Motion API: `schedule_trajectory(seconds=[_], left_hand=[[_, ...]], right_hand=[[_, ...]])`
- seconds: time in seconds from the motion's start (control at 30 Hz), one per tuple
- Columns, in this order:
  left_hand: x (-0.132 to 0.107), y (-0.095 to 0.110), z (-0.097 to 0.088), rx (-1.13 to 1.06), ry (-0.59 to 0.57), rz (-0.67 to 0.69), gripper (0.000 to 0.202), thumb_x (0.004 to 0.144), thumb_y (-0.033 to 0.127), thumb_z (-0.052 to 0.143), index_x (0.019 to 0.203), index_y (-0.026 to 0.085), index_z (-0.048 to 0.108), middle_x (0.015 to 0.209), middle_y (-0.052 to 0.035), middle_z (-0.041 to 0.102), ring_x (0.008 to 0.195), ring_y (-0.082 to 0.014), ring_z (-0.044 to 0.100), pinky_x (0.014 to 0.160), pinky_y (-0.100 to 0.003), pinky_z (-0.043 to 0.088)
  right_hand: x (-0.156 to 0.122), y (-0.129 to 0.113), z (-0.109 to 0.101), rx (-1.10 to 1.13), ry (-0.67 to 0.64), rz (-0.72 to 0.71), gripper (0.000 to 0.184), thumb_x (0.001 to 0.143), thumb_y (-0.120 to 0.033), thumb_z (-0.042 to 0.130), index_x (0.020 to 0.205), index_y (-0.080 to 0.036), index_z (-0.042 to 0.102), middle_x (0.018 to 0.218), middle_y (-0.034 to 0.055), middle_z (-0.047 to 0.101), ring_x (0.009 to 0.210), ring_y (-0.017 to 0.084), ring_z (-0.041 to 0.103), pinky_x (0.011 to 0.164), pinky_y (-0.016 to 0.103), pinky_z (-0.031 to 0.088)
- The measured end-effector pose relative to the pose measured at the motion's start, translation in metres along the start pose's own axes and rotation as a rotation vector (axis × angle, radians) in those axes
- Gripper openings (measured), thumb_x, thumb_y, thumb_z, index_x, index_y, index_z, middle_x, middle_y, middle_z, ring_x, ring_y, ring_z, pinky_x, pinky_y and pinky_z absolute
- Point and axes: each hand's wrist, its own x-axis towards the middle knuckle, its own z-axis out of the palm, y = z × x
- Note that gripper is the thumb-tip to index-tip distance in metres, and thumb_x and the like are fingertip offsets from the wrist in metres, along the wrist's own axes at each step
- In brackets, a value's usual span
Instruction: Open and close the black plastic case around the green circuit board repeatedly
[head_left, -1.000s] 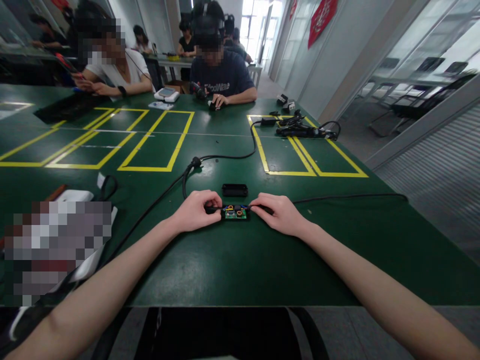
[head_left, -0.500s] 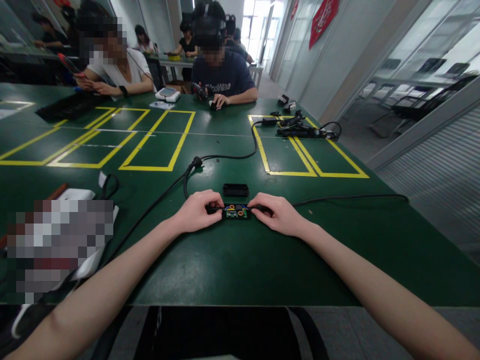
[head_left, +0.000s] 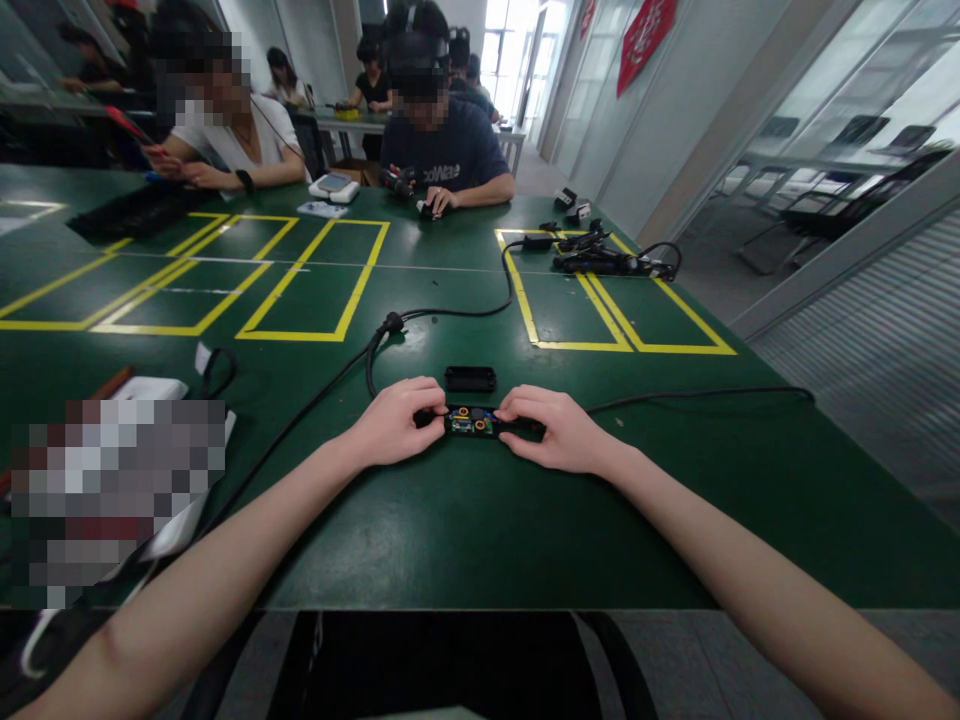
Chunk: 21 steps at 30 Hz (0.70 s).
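Centred in front of me lies an opened black power adapter (head_left: 471,422), its green circuit board and two copper-ringed coils facing up. My left hand (head_left: 405,422) grips its left end between thumb and fingers, where a black cable meets the case. At the opposite end, my right hand (head_left: 553,428) has the index finger on the far edge and the thumb on the near edge, around the cable entry. Just beyond the adapter rests a loose black case half (head_left: 470,379), hollow side up, touched by neither hand.
A black cable (head_left: 705,396) runs rightward; another with a knotted plug (head_left: 393,323) leads away across the green table (head_left: 480,530). Black gear (head_left: 600,260) lies at the far right. A blurred-out white item (head_left: 120,490) is at left. Two co-workers sit opposite.
My right thumb and index finger have spread apart from a pinch at the cable to the edges of the adapter's right end. My left hand stays nearly still.
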Motion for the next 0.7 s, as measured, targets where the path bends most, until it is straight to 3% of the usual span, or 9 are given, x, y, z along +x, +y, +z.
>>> schedule_trajectory(seconds=[0.33,0.53,0.6,0.7], left_hand=[[0.0038,0.0068,-0.001,0.2,-0.043,0.004,0.015,0.085,0.019,0.055,0.07,0.02,0.054,0.073,-0.0005,0.059,0.07,-0.0173,0.054,0.071,-0.03,0.04],[0.003,0.0039,0.0028,0.143,0.016,-0.031,0.015,0.085,0.019,0.057,0.07,0.019,0.059,0.071,-0.0004,0.061,0.067,-0.0159,0.055,0.07,-0.029,0.041],[0.003,0.0019,0.0043,0.123,0.038,-0.061,0.016,0.085,0.018,0.058,0.069,0.019,0.059,0.07,0.0001,0.062,0.068,-0.0157,0.055,0.069,-0.029,0.042],[0.0035,0.0001,0.0053,0.105,0.066,-0.14,0.014,0.084,0.019,0.062,0.071,0.019,0.06,0.071,0.0007,0.062,0.07,-0.0164,0.056,0.068,-0.028,0.042]], right_hand=[[0.0018,0.0037,-0.0002,-0.1,0.0,-0.021,0.017,0.097,-0.036,0.069,0.09,-0.02,0.067,0.096,0.0093,0.072,0.087,0.023,0.065,0.076,0.037,0.05],[0.0016,0.0027,-0.0027,-0.047,0.01,-0.031,0.016,0.097,-0.035,0.065,0.093,-0.02,0.07,0.097,0.0094,0.073,0.088,0.023,0.066,0.079,0.04,0.052],[0.001,0.0041,-0.0025,-0.043,0.039,-0.004,0.018,0.097,-0.036,0.063,0.103,-0.022,0.073,0.101,0.0095,0.073,0.091,0.024,0.067,0.083,0.042,0.053],[0.0012,0.0066,0.0002,-0.088,0.108,0.081,0.037,0.098,-0.038,0.06,0.132,-0.024,0.068,0.116,0.012,0.068,0.104,0.028,0.065,0.091,0.046,0.054]])
